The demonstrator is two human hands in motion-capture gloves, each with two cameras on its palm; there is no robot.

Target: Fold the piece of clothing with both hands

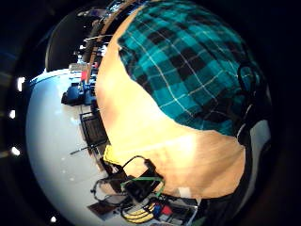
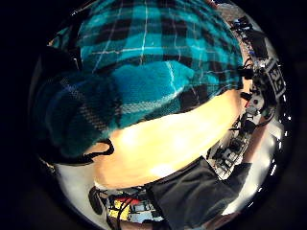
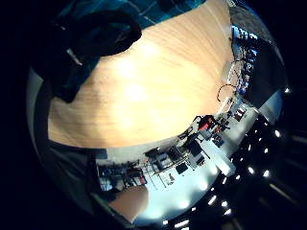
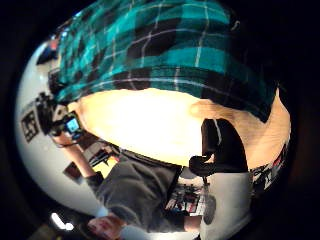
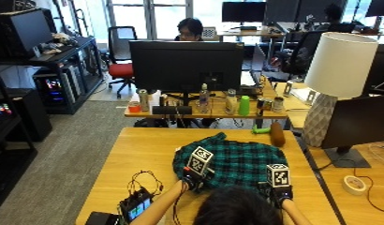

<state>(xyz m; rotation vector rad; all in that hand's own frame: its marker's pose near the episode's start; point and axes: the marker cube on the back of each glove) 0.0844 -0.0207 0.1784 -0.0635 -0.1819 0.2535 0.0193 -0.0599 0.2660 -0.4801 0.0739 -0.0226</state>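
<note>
- One green-and-black plaid shirt (image 5: 232, 159) on the worktop (image 5: 136, 154).
- Two gloved hands: left (image 5: 193, 180), right (image 5: 276, 192).
- One white table lamp (image 5: 332, 84).
- One large black monitor (image 5: 186, 65).
- One brown roller (image 5: 277, 133).
- One tape roll (image 5: 354, 184).
- One small screen device (image 5: 137, 206).

The outside view looks down from behind the person's head; all four palm views sit close over the plaid garment (image 5: 232, 159) and worktop (image 5: 142, 154).
</note>
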